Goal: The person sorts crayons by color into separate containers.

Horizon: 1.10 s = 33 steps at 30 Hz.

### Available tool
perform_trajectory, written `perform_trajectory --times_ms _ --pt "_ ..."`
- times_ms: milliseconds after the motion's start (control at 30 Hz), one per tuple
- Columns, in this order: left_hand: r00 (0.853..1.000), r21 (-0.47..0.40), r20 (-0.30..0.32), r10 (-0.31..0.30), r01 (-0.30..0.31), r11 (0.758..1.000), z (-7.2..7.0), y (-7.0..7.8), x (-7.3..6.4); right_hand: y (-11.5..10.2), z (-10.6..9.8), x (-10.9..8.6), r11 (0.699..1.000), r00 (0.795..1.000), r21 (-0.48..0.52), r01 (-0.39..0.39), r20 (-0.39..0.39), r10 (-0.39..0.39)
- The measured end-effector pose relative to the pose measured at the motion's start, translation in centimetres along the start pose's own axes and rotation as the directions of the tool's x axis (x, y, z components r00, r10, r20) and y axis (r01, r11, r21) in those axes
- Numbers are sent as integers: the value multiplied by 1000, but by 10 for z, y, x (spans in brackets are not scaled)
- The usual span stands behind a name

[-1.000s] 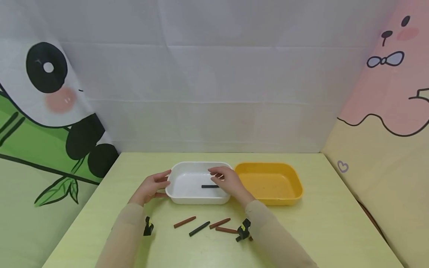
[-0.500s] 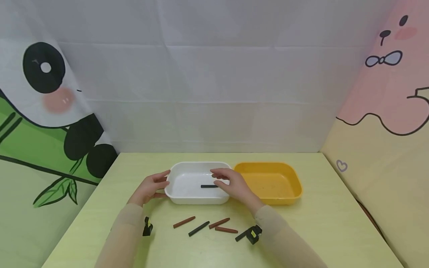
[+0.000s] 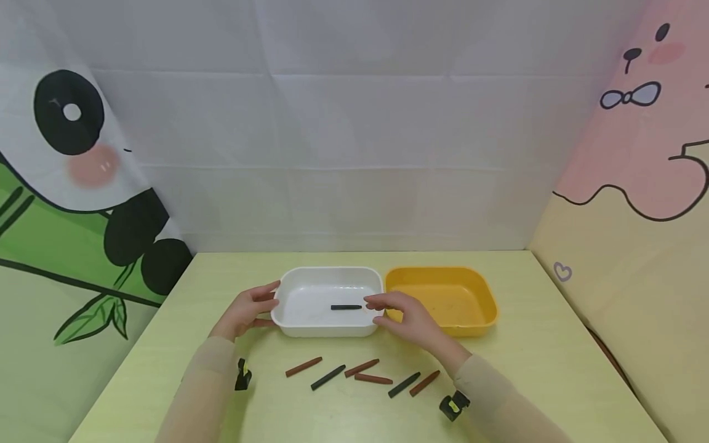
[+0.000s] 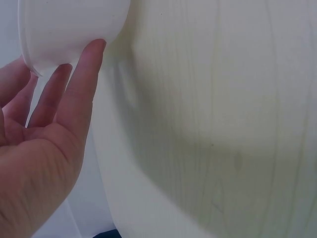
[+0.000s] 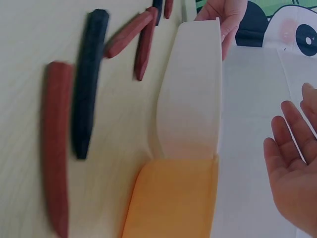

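My left hand (image 3: 247,311) rests its spread fingers against the left end of the white tray (image 3: 327,331). In the left wrist view, two fingertips (image 4: 99,47) touch the tray's outer wall. My right hand (image 3: 412,320) hovers over the right end of that tray and the near left corner of the yellow tray (image 3: 479,329), thumb and fingers apart with nothing between them. A black crayon (image 3: 346,307) lies flat inside the white tray, left of my right fingertips. The right wrist view shows the right hand (image 5: 297,168) with loosely bent fingers, above the rim level.
In front of the trays, brown crayons (image 3: 303,367) and black crayons (image 3: 328,378) lie scattered on the pale yellow table (image 3: 232,264). A brown crayon (image 3: 424,383) beside a black crayon (image 3: 404,385) sits nearest my right sleeve. A white cloth wall (image 3: 354,203) rises behind.
My right hand has drawn back toward the right and nearer me, uncovering the whole black crayon in the white tray and the crayons under its wrist. The left hand stays at the tray.
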State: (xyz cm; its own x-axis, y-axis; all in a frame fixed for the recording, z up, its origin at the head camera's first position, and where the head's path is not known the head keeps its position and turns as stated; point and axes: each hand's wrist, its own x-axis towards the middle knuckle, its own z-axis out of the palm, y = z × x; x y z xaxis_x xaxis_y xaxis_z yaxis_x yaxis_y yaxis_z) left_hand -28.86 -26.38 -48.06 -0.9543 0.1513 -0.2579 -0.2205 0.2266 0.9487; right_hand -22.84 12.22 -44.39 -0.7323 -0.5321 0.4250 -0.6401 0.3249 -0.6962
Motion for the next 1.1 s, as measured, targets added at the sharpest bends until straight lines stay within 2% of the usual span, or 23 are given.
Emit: perform_trajectory --times_ms 367,700,867,1100 --pt "1000 -12 3 1 -1 1000 -1 -1 -1 9 -21 -39 984 995 -149 95 33 -92" --pt "1000 -4 1 3 -3 1000 2 0 -4 16 -27 -60 973 979 -132 189 102 -176" --pt "1000 -13 5 6 -6 1000 1 -2 -2 23 -23 -69 981 977 -93 172 143 -158" --pt "1000 -11 3 6 -6 1000 -1 -3 0 33 -13 -78 993 969 -61 96 234 -80"
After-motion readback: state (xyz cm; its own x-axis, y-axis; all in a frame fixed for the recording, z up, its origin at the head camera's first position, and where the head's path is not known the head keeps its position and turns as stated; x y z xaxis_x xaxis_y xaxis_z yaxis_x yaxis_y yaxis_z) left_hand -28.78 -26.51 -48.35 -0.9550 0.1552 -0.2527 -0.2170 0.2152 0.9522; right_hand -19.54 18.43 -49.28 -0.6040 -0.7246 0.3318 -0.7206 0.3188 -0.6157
